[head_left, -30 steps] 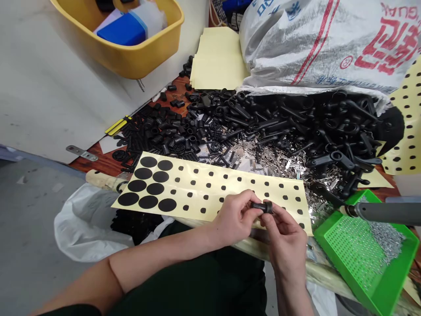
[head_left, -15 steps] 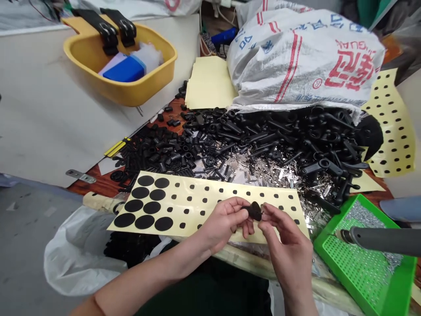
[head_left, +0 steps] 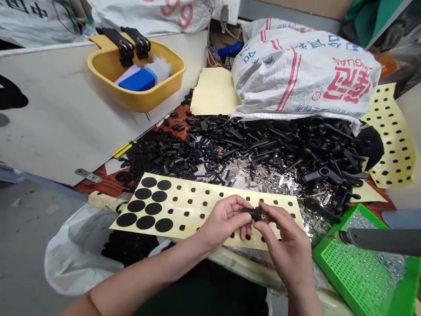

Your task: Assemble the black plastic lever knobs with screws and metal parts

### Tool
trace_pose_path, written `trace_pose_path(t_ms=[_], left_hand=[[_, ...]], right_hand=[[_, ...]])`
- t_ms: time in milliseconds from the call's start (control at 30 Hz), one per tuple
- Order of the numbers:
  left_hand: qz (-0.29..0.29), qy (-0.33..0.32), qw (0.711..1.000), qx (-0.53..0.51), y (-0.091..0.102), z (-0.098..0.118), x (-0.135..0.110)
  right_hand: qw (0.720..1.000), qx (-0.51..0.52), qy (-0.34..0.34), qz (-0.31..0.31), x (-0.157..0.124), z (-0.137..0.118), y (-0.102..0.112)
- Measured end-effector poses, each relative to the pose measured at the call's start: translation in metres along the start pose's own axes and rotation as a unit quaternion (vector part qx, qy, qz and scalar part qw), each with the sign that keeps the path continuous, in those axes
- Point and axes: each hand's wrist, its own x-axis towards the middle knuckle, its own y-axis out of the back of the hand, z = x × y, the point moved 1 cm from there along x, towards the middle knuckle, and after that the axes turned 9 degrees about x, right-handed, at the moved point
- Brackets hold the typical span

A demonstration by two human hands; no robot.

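Note:
My left hand (head_left: 226, 217) pinches a small black plastic part (head_left: 251, 213) between thumb and fingers, its wider end turned to the right. At that end the thumb and fingertips of my right hand (head_left: 284, 230) close on a small shiny metal piece (head_left: 263, 217), partly hidden by the fingers. Both hands hover over a cream sticker sheet (head_left: 210, 224) with large black discs (head_left: 164, 225) at its left and rows of small black dots. Just behind the sheet lie a pile of flat metal pieces (head_left: 263, 177) and a heap of small black plastic parts (head_left: 171, 153).
Long black plastic handles (head_left: 324, 175) are heaped at the back right, before a white woven sack (head_left: 305, 83). A green basket (head_left: 342, 254) of small metal bits stands at right, a grey rod (head_left: 381, 240) crossing over it. A yellow bin (head_left: 141, 98) hangs on the left panel.
The black part has turned from tilted to nearly level, and my right fingers have closed in on its end. My view has shifted slightly, so the background sits lower.

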Motion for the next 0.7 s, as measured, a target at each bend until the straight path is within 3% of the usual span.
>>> trace_pose_path(t_ms=[100, 200, 333, 433, 533, 700], left_hand=[[0.032, -0.036, 0.996, 0.072, -0.001, -0.003, -0.004], [0.049, -0.112, 0.979, 0.166, -0.001, -0.008, -0.007], [0.04, -0.178, 0.957, 0.225, 0.001, -0.012, -0.005], [0.027, -0.119, 0.978, 0.168, 0.003, -0.012, -0.003], [0.017, -0.036, 0.998, 0.056, 0.002, -0.011, -0.001], [0.02, -0.019, 0.999, -0.02, 0.0, -0.009, 0.003]], right_hand=[[0.993, 0.062, -0.102, 0.008, -0.003, 0.004, -0.004], [0.967, 0.151, -0.198, 0.056, -0.009, 0.007, -0.011], [0.937, 0.213, -0.259, 0.098, -0.013, 0.007, -0.017], [0.936, 0.209, -0.265, 0.101, -0.015, 0.007, -0.017], [0.949, 0.189, -0.227, 0.113, -0.019, 0.009, -0.017], [0.96, 0.187, -0.156, 0.135, -0.021, 0.025, -0.021]])
